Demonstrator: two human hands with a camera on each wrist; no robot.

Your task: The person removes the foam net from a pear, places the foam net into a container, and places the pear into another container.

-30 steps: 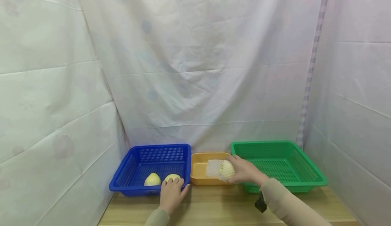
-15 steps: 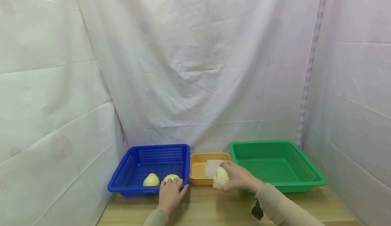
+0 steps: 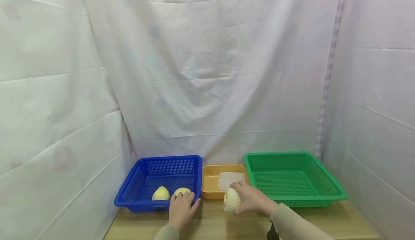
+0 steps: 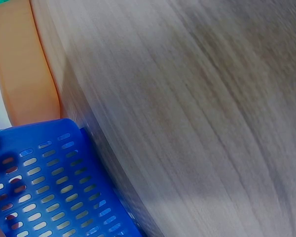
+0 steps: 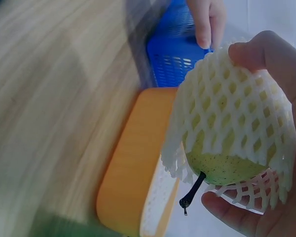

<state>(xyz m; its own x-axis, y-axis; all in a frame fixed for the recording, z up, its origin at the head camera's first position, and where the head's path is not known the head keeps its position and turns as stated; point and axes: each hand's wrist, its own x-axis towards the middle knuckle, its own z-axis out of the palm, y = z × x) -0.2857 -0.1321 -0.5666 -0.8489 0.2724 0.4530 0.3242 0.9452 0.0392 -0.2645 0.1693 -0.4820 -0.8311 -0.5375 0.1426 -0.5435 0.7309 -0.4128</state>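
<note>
My right hand (image 3: 251,199) holds a pale green pear in a white foam net (image 3: 232,199) above the table's front. In the right wrist view, the dark stem (image 5: 192,190) sticks out of the net's open end, and thumb and fingers grip the net-wrapped pear (image 5: 232,123) from both sides. My left hand (image 3: 182,207) grips the front rim of the blue basket (image 3: 124,200), its fingers hooked inside. Two bare yellowish pears lie there: one pear (image 3: 161,193) to the left, the other pear (image 3: 182,190) just behind those fingers. Through the slots of the blue basket wall (image 4: 54,173) bits of finger show.
Between the two baskets stands a small orange tray (image 3: 210,178) with a flat white foam net (image 3: 231,180) in it. A green basket (image 3: 327,171) is on the right. All rest on a wooden table (image 3: 214,225), with white cloth (image 3: 207,70) hanging behind.
My right hand has brought the net-wrapped pear left and toward me, from over the orange tray to in front of it. My left hand stays at the blue basket's rim.
</note>
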